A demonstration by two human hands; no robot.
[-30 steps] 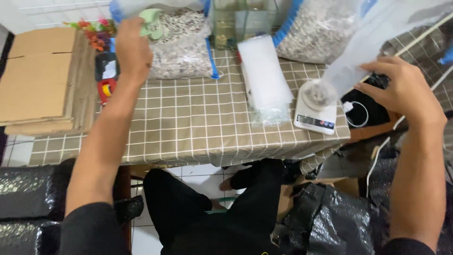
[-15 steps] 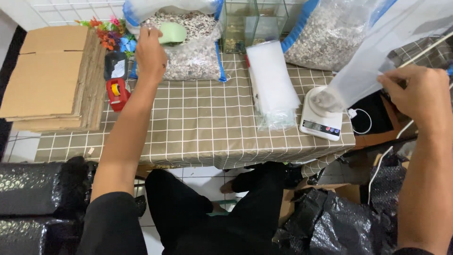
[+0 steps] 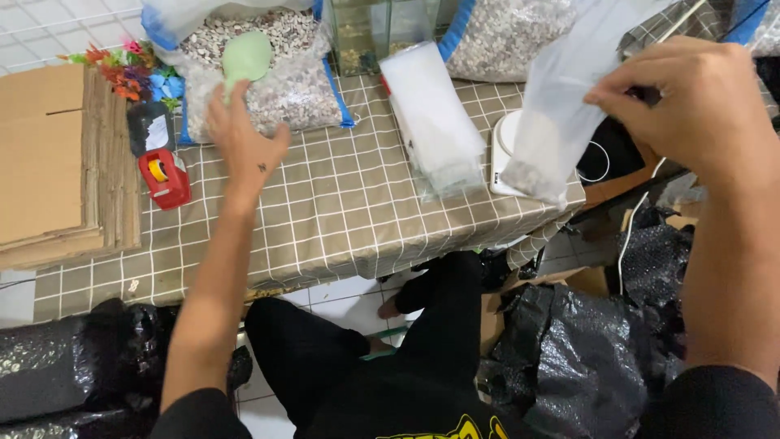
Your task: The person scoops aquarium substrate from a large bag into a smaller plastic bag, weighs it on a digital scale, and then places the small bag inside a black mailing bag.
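A clear plastic bag (image 3: 561, 114), partly filled with gravel, is pinched by the right hand (image 3: 691, 114) above the scale (image 3: 505, 154). The open left hand (image 3: 244, 142) reaches to the green scoop (image 3: 246, 57); scooping seems in hand, and a firm grasp is needed.

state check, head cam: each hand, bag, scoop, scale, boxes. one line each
left hand: open, reaching at the green scoop
green scoop: lying in the open gravel sack
gravel sack: open, filled
right hand: pinching the clear bag
clear bag: held up, gravel at bottom, over the scale
scale: partly hidden
cardboard boxes: flattened, stacked
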